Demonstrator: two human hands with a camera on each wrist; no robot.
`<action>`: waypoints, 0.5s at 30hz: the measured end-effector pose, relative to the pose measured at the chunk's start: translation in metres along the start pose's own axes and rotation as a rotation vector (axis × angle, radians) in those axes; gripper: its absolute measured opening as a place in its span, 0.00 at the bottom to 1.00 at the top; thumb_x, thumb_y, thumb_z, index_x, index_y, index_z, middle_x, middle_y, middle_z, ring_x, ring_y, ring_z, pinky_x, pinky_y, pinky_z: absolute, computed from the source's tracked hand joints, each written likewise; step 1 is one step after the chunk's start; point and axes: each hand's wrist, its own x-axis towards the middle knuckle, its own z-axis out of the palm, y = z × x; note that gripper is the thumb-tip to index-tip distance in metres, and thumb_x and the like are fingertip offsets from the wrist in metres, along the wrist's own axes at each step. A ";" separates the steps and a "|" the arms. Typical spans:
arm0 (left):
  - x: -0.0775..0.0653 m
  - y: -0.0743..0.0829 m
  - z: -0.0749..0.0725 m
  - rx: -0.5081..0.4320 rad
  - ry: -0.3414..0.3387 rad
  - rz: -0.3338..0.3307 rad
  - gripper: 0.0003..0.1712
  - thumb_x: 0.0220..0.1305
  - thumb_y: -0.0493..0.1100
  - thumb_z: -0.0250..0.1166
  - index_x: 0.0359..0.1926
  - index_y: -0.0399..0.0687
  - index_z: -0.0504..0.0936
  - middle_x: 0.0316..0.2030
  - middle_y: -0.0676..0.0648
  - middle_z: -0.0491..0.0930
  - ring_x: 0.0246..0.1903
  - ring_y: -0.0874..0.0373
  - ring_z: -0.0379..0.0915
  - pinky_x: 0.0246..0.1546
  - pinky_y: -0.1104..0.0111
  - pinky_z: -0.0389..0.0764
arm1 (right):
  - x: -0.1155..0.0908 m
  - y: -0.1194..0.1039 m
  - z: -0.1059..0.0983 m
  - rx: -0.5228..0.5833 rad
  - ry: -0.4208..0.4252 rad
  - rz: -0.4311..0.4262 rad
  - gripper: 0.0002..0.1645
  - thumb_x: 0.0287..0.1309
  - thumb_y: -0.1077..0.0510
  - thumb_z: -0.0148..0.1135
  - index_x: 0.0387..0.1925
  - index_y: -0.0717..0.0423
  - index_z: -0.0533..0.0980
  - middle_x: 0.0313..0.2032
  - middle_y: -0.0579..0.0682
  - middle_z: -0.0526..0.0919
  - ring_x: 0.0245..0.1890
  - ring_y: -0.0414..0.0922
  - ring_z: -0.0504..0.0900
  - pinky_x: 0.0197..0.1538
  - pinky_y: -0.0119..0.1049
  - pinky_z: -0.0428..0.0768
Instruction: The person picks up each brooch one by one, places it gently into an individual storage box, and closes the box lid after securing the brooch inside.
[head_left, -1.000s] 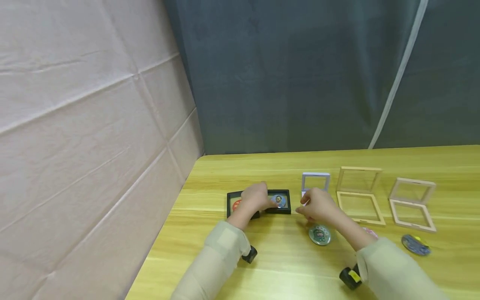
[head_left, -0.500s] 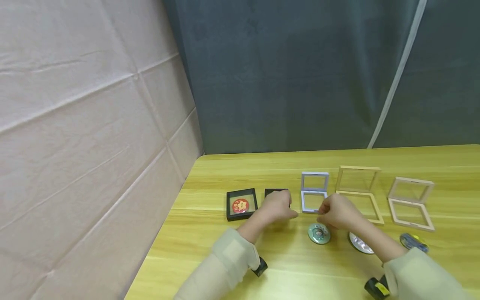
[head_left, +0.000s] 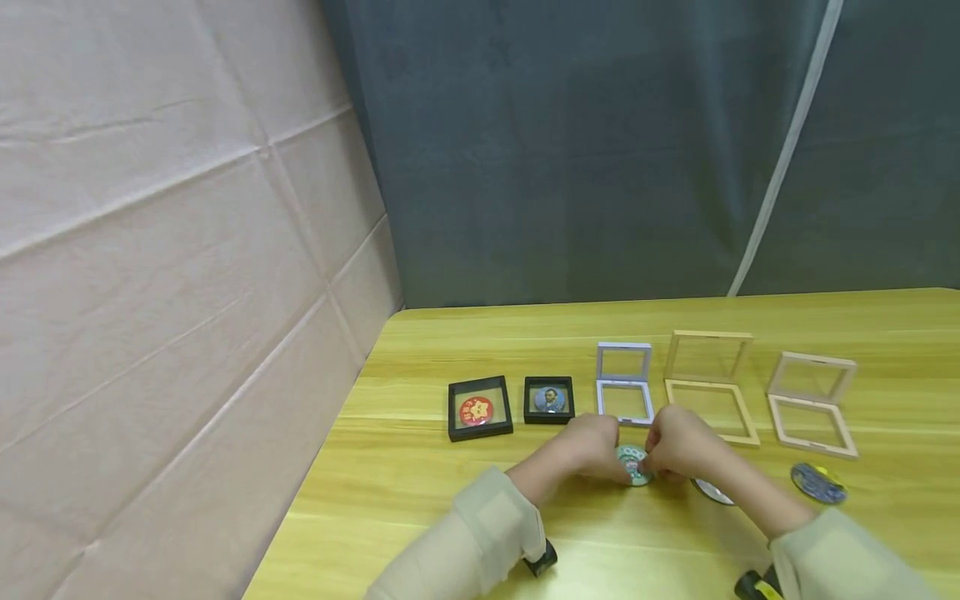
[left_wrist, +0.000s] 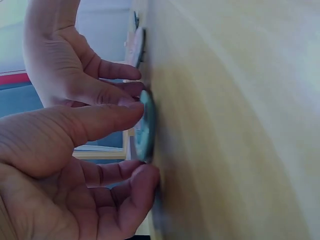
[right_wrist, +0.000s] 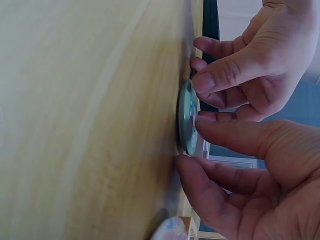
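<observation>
1. Badge [head_left: 632, 465], the green one, lies low at the table [head_left: 630, 537], between both hands and in front of the lilac frame [head_left: 624, 382]. Whether its rim is wholly down or slightly raised, I cannot tell.
2. Left hand [head_left: 596, 448] pinches the badge's left side, thumb on the face and curled fingers at the rim. With so little rim to hold, a smooth surface could let it slip and drop flat.
3. Right hand [head_left: 682, 446] pinches the opposite side, its thumb on the face too. If the two hands pull or tilt unevenly, the badge could twist or flip out sideways.
4. Thumbs pressing on the printed face could smear it or pin the badge down, making a lift awkward.
5. White badge [head_left: 712, 493] lies just beside the right hand, partly hidden by that arm; a sideways sweep of the wrist could nudge it.
6. Unfolded, the lilac frame and yellow frame [head_left: 705, 385] stand close behind the right hand. Reaching forward carelessly could tip their upright leaves or shift them.
</observation>
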 end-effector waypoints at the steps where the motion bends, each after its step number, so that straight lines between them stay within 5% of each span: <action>1: 0.000 -0.001 0.001 0.008 0.004 0.004 0.19 0.42 0.50 0.72 0.18 0.48 0.70 0.14 0.55 0.70 0.13 0.63 0.65 0.14 0.75 0.66 | 0.000 0.000 0.001 0.004 -0.003 0.006 0.15 0.35 0.69 0.69 0.09 0.60 0.71 0.07 0.47 0.70 0.09 0.38 0.67 0.16 0.29 0.68; 15: 0.003 -0.003 0.004 0.004 0.017 0.014 0.20 0.41 0.51 0.73 0.18 0.49 0.69 0.13 0.56 0.68 0.14 0.64 0.62 0.15 0.75 0.64 | 0.001 0.004 0.004 0.015 -0.009 0.015 0.15 0.36 0.69 0.69 0.13 0.59 0.68 0.11 0.49 0.71 0.11 0.40 0.70 0.18 0.30 0.70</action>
